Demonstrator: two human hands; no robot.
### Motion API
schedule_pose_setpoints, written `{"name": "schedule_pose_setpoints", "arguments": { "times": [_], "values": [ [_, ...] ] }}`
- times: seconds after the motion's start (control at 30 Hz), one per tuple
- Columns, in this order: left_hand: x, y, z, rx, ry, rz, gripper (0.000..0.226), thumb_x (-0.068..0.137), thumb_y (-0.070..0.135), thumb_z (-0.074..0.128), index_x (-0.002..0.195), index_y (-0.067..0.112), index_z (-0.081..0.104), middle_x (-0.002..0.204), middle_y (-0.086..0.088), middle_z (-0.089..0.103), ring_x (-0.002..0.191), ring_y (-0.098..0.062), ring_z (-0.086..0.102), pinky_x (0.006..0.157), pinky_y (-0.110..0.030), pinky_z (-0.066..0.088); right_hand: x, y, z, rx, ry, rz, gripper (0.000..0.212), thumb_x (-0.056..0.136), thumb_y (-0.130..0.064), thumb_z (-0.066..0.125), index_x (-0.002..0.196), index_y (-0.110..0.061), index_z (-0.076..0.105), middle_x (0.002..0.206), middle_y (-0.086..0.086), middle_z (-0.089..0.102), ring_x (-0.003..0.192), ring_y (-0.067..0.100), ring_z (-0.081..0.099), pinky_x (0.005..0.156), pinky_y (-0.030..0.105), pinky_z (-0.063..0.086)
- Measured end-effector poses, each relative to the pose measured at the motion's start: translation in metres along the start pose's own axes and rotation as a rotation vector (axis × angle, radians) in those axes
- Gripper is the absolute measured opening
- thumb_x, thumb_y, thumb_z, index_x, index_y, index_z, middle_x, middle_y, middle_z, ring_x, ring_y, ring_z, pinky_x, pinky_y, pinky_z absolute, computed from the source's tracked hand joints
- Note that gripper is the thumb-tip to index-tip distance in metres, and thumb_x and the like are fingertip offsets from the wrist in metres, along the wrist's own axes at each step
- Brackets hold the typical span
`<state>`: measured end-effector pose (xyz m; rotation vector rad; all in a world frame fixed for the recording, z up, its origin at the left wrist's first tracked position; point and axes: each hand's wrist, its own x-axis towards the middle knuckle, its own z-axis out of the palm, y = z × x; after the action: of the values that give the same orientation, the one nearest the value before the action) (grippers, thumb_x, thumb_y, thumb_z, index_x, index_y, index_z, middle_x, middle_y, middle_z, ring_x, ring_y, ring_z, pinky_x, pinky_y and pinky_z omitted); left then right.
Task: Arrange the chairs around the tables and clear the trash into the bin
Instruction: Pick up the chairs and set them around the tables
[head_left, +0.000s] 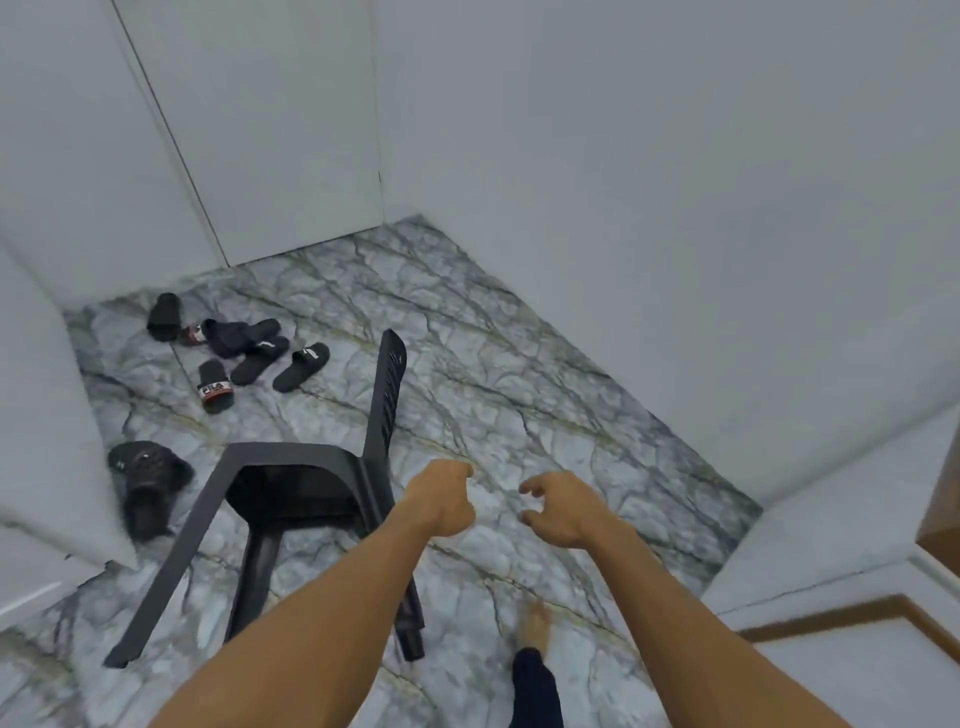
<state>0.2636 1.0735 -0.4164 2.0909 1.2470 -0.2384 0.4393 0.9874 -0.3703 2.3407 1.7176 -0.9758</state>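
The black slatted plastic chair (291, 483) is lying tipped over on the grey veined marble floor (519, 364), its legs pointing back toward the person and its backrest running away up the frame. Just to its right the left hand (441, 499) is hovering, fingers clenched on nothing (the nearer hand, I judge). Farther right, the right hand (563, 512) is hanging loosely curled, empty.

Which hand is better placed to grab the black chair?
Left, probably: the left hand is next to the black chair, by its backrest; the right hand is farther off, over the floor.
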Motion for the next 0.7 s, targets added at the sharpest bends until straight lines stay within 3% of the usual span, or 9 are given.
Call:
{"name": "schedule_pose_setpoints", "arguments": {
  "times": [0.13, 0.2, 0.33, 0.43, 0.53, 0.7],
  "values": [
    [0.070, -0.003, -0.024, -0.070, 0.022, -0.146, 0.061, 0.090, 0.019, 0.055, 0.149, 0.017, 0.039, 0.153, -0.008, 0.040, 0.137, -0.027, 0.042, 0.108, -0.038, 0.042, 0.103, 0.010, -0.042, -0.026, -0.074, -0.104, 0.051, 0.086, -0.042, 0.064, 0.134, -0.023, 0.055, 0.136, 0.005, 0.055, 0.122, 0.023, 0.053, 0.102, 0.036, 0.044],
    [0.095, -0.007, -0.038, -0.109, 0.036, -0.232, 0.057, 0.088, 0.018, 0.055, 0.144, 0.016, 0.046, 0.147, -0.008, 0.046, 0.130, -0.027, 0.048, 0.101, -0.037, 0.046, 0.149, 0.008, -0.063, -0.039, -0.119, -0.167, 0.053, 0.086, -0.041, 0.064, 0.135, -0.022, 0.055, 0.136, 0.006, 0.055, 0.124, 0.023, 0.052, 0.103, 0.035, 0.043],
    [0.140, -0.028, -0.075, -0.176, 0.119, -0.359, 0.027, 0.080, 0.019, 0.056, 0.106, 0.013, 0.058, 0.117, -0.006, 0.061, 0.100, -0.027, 0.059, 0.078, -0.032, 0.048, 0.231, -0.017, -0.098, -0.064, -0.198, -0.279, 0.054, 0.088, -0.041, 0.064, 0.137, -0.023, 0.053, 0.140, 0.006, 0.052, 0.128, 0.023, 0.049, 0.105, 0.036, 0.042],
    [0.179, -0.046, -0.107, -0.186, 0.175, -0.416, 0.032, 0.079, 0.021, 0.058, 0.110, 0.014, 0.060, 0.109, -0.002, 0.061, 0.097, -0.027, 0.060, 0.074, -0.033, 0.047, 0.288, -0.042, -0.117, -0.072, -0.235, -0.355, 0.052, 0.090, -0.038, 0.063, 0.137, -0.020, 0.053, 0.140, 0.007, 0.052, 0.128, 0.024, 0.049, 0.104, 0.036, 0.043],
    [0.231, -0.062, -0.139, -0.220, 0.227, -0.447, 0.025, 0.076, 0.021, 0.057, 0.101, 0.016, 0.060, 0.099, -0.001, 0.061, 0.085, -0.022, 0.059, 0.067, -0.035, 0.049, 0.348, -0.065, -0.134, -0.101, -0.281, -0.398, 0.052, 0.092, -0.034, 0.062, 0.140, -0.018, 0.050, 0.142, 0.007, 0.051, 0.129, 0.024, 0.048, 0.104, 0.034, 0.041],
    [0.337, -0.108, -0.187, -0.286, 0.237, -0.452, 0.035, 0.080, 0.018, 0.058, 0.114, 0.013, 0.062, 0.109, -0.004, 0.064, 0.097, -0.026, 0.064, 0.081, -0.037, 0.056, 0.469, -0.102, -0.159, -0.042, -0.279, -0.402, 0.048, 0.092, -0.028, 0.061, 0.138, -0.018, 0.052, 0.138, 0.008, 0.054, 0.125, 0.025, 0.052, 0.103, 0.036, 0.044]
  ]
}}
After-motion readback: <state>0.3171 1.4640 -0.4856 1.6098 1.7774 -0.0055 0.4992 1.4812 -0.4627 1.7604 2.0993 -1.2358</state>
